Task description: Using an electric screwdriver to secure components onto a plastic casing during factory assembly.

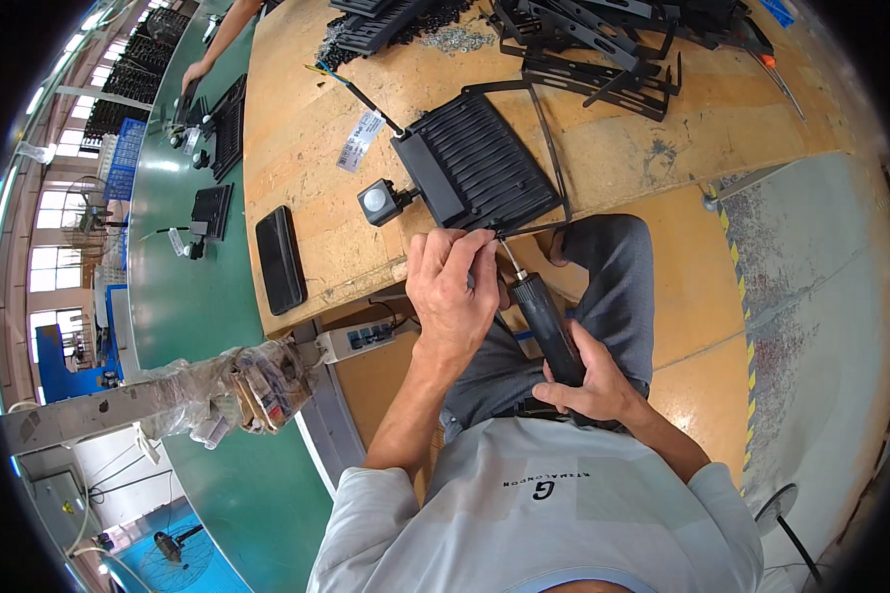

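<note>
A black finned floodlight (489,163) lies at the table's near edge, a thin black U-shaped bracket (552,148) around it. Its white-domed motion sensor (377,201) points left, and a cable with a white label (361,140) runs off its far corner. My right hand (595,378) is wrapped round a black electric screwdriver (549,331), whose bit reaches up to the floodlight's near corner. Beside the bit tip, my left hand (453,287) has thumb and forefinger pinched together at the bracket's end; whatever is between them is too small to make out.
A black phone (281,260) lies left on the wooden table (316,178). Black brackets (603,59), loose hardware (455,40) and a screwdriver with an orange handle (769,62) are at the back. More floodlights (211,210) rest on the green conveyor (168,287), where another person's hand (196,74) reaches in.
</note>
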A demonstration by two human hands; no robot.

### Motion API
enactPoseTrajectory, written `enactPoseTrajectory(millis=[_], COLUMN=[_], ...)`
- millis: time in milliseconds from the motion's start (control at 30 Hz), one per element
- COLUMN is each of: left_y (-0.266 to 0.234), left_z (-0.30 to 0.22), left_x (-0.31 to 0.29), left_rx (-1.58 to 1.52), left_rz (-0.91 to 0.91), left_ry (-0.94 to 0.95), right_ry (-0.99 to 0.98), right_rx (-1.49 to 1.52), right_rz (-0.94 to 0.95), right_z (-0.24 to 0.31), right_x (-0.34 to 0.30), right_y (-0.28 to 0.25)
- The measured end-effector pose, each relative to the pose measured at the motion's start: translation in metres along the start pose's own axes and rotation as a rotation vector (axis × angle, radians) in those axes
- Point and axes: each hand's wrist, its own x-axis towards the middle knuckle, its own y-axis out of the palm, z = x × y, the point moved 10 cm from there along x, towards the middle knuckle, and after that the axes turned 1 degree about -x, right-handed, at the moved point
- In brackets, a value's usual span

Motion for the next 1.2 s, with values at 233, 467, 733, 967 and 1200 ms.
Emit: enactPoseTrajectory(millis=[233,467,733,967,1200], left_y=[0.003,0.002,-0.012,0.009,0.015], left_z=[-0.001,0.003,0.009,0.01,0.023], left_x=[-0.002,-0.002,0.003,0.024,0.016], left_rx=[0.034,0.017,-0.032,0.081,-0.08], left_rz=[-0.033,-0.051,0.003,0.257,0.241], left_ry=[0.018,0.007,0.062,0.26,0.232], right_ry=[0.034,0.002,0.041,0.055,0.058], right_rx=[-0.048,-0.088,0.072,0.076,0.046], right_rz=[-0.018,-0.011,0.034,0.018,0.012], right_z=[-0.002,0.001,0.005,0.008,0.006], right_x=[0.0,0.003,0.001,0.0,0.001], right_y=[-0.003,-0.002,0.004,0.005,0.004])
